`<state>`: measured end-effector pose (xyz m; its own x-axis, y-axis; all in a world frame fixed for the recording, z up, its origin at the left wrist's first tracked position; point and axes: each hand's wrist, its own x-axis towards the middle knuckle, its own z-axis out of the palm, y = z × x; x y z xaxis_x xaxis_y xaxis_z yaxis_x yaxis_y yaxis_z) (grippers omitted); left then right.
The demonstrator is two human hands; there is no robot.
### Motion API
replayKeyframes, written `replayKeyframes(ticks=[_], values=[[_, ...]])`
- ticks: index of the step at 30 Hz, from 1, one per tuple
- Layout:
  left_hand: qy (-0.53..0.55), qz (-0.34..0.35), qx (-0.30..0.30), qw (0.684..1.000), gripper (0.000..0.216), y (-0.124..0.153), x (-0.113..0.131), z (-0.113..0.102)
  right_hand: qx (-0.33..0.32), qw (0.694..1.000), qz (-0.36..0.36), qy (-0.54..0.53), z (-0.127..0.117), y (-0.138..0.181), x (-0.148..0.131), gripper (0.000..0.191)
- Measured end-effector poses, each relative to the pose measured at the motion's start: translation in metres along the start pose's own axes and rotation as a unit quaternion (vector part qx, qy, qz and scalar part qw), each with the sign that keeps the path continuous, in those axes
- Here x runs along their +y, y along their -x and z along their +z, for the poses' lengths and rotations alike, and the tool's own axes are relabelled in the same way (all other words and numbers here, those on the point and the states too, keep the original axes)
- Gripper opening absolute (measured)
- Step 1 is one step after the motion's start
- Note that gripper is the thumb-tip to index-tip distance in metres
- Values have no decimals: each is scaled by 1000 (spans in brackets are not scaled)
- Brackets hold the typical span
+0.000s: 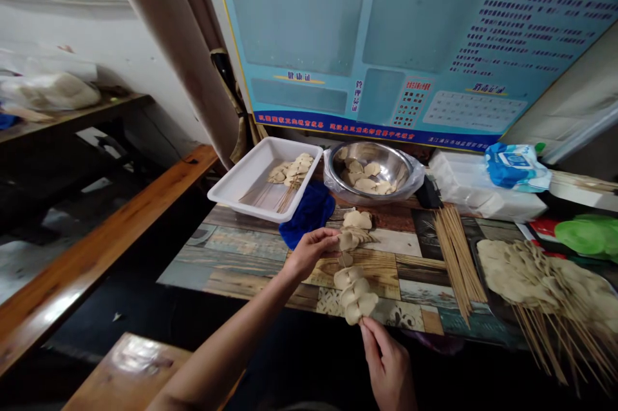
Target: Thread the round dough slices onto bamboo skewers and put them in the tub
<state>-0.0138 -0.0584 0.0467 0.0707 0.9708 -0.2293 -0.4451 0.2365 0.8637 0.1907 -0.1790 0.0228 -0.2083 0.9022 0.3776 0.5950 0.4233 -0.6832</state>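
— Pinching, both of them? What have the fingers got?

— Yes. The left hand (309, 253) closes its fingers (329, 240) on the upper slices of a skewer of slices (352, 288), just below the middle of the frame. The right hand (389, 366) nips the bottom end between fingers (369, 334) and thumb. The skewer lies between them over the near edge of the worktop (241, 256); I can't tell whether it rests on it.

— How would it handle?

— Light, I'd judge. The pale round slices look thin, soft and floppy, so they could tear at the hole or slide along the stick. The stick itself seems stiff but slender. It is best held by the bare stick end, steadying the slices flat-on rather than squeezing them.

— And the containers?

— Above the left hand, a white tray (241, 189) holds a few loaded skewers at its right end, with a blue cloth (309, 214) beside it. To its right, a steel bowl (405, 166) sitting in a plastic bag holds loose slices. Near the right edge, a dark tray (499, 313) carries a big heap of loaded skewers (531, 276). Bare sticks (456, 256) lie between it and the hands.
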Motion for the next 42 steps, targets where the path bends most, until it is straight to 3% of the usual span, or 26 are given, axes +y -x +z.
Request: replayKeyframes(ticks=[7, 19, 29, 35, 42], values=[[-65, 6, -9, 998, 37, 9, 3, 8, 8, 1000, -6, 19, 1, -1, 1, 40], [95, -94, -18, 991, 39, 10, 0, 7, 35, 996, -73, 34, -2, -2, 5, 41], [37, -25, -9, 999, 40, 15, -9, 13, 67, 991, -81, 88, 5, -2, 3, 47], [3, -24, -20, 1000, 44, 17, -14, 12, 54, 990, -70, 110, 7, -3, 3, 47], [72, -92, -27, 993, 38, 22, -20, 12, 32, 994, -47, 93, 7, -8, 1, 47]])
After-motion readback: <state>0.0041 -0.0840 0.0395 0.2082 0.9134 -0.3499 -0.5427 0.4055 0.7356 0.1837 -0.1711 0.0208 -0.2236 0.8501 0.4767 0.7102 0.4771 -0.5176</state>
